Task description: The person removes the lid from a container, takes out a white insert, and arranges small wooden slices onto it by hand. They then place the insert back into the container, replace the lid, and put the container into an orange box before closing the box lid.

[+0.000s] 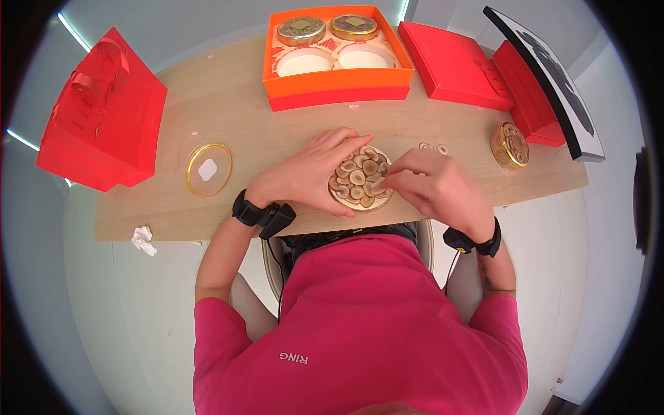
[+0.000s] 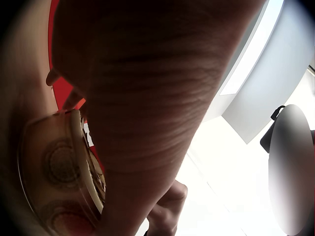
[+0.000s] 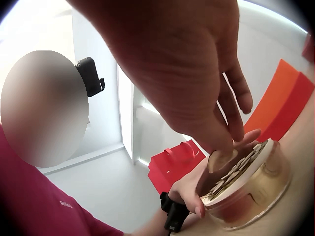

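A round clear tub with a pale rim stands near the table's front edge, filled with overlapping brown-centred dried slices. My left hand grips the tub from its left side, thumb at the near side and fingers round the far side. Over the tub's right part, my right hand pinches one pale slice between thumb and fingertip, just above the others. In the left wrist view the tub's patterned side shows beside the left hand, whose palm hides most of the contents.
A gold-rimmed lid lies to the left. Few loose slices lie beyond my right hand. Another filled tub stands right. Behind are an orange-red box with two tubs, red boxes and a red bag. Crumpled tissue sits front left.
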Tool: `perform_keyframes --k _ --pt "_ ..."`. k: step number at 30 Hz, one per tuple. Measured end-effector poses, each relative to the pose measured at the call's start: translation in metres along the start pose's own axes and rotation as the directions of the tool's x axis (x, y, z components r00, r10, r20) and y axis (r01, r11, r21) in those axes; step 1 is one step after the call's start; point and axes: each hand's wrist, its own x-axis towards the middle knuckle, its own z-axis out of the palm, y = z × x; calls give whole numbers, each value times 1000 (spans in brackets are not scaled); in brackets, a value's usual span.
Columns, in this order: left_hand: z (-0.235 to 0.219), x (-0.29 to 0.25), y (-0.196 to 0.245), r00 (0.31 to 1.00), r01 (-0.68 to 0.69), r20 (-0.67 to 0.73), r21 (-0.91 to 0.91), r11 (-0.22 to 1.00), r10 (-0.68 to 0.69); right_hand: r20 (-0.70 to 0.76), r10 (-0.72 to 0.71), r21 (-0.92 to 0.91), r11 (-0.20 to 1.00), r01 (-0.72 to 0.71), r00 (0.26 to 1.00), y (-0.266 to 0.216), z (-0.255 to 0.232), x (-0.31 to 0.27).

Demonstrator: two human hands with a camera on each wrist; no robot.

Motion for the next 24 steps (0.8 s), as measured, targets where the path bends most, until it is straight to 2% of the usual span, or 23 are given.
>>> perform_keyframes --k 7,10,13,22,24 --pt "-1 0 1 1000 -5 -3 -5 1000 5 29 -85 -35 996 86 996 -1 10 5" --pt "-1 0 0 1000 -9 -2 -3 1000 9 -8 -95 -22 995 94 995 4 11 3" --pt "0 0 0 1000 -2 0 -8 1000 2 -27 -22 -91 996 19 999 4 8 1" --pt "-2 1 2 1000 2 8 -11 1000 -2 -60 39 -44 998 -41 997 17 14 1" --pt "-2 1 3 1000 7 11 -19 1000 -7 -82 87 -36 995 -90 993 20 11 -2"
